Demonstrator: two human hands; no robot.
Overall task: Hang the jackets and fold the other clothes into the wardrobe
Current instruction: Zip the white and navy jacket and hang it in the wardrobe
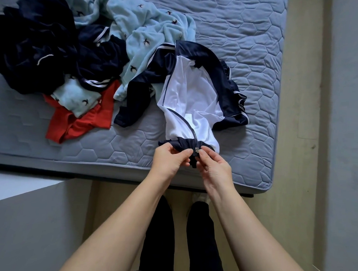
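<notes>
Where the zip ends at the near edge of the mattress [254,148], the bunched navy hem of the track jacket [192,91] is pinched by both hands. The left hand [170,160] is curled round the fabric on one side of the silver zip slider [196,155], and the right hand [214,168] grips it between thumb and forefinger on the other. The jacket is spread open on the mattress, white lining upward. Farther up the mattress, a light blue bird-print fleece [149,33], dark navy garments [35,49] and a red garment [83,124] are heaped together.
</notes>
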